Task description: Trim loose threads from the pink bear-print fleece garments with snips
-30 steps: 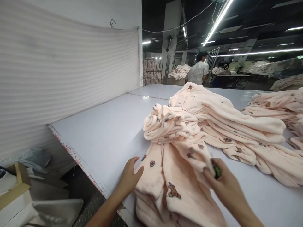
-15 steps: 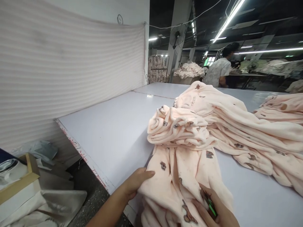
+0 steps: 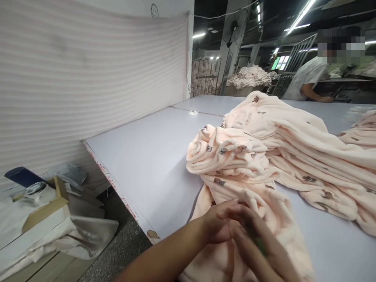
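Pale pink plush cloth (image 3: 282, 219) with brown printed figures hangs over the near table edge under both hands. My left hand (image 3: 219, 223) is above it, fingers curved inward and closed at the tips. Whatever they pinch is hidden where they meet my right hand (image 3: 261, 246). The right hand is blurred and curls around a small green tool (image 3: 259, 244), whose kind I cannot make out. Directly beyond the hands, a bunched fold of the same cloth (image 3: 226, 152) rests on the table.
The pale table (image 3: 152, 164) extends left and back. More pink cloth (image 3: 320, 152) runs right. A striped sheet (image 3: 96, 74) hangs at left. On the floor side stands an open carton (image 3: 55, 203) among plastic wrapping. A person (image 3: 308, 78) leans at the far table edge.
My left hand has left the cloth's left side and moved right and up to meet my right hand. The view has shifted slightly left. The person behind now has an arm on the table.
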A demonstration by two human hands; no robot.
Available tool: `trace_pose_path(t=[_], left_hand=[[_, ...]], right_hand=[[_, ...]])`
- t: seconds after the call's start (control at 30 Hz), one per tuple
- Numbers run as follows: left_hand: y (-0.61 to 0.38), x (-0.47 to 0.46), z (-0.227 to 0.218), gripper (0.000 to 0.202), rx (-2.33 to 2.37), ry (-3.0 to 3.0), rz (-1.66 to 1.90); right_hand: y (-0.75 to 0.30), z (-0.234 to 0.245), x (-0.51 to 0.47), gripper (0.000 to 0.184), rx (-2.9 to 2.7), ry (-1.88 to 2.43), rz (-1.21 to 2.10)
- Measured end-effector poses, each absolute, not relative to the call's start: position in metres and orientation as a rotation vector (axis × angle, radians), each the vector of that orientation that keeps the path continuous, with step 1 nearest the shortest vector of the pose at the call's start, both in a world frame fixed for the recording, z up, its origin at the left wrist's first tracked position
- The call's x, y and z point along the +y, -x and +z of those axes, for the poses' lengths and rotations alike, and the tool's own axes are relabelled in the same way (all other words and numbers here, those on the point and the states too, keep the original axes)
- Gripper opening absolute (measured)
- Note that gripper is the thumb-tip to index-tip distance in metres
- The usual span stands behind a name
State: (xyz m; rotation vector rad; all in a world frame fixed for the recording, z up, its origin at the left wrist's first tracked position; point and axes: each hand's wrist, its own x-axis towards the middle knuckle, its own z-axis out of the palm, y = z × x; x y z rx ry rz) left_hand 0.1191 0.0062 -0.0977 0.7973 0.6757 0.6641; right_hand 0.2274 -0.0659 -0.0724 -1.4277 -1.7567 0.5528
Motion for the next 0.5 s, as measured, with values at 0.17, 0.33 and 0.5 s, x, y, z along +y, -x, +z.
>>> trace_pose_path(t=[0.17,0.33,0.5], left_hand=[[-0.057,0.008,-0.133,0.036,1.010,-0.749,0.861],[-0.013,-0.032,-0.154,0.044,1.097,-0.739,0.745],[-0.048,-0.048,-0.134,0.054,0.822,-0.693,0.632]], right_hand=[[-0.234,-0.116,-0.027,0.047,-1.802,1.621,0.536],[-0.274,-0.131,-0.021,0.054,-1.718,1.684,0.576],[-0.278,-0.129,-0.014,0.061,-1.606,1.633,0.624]])
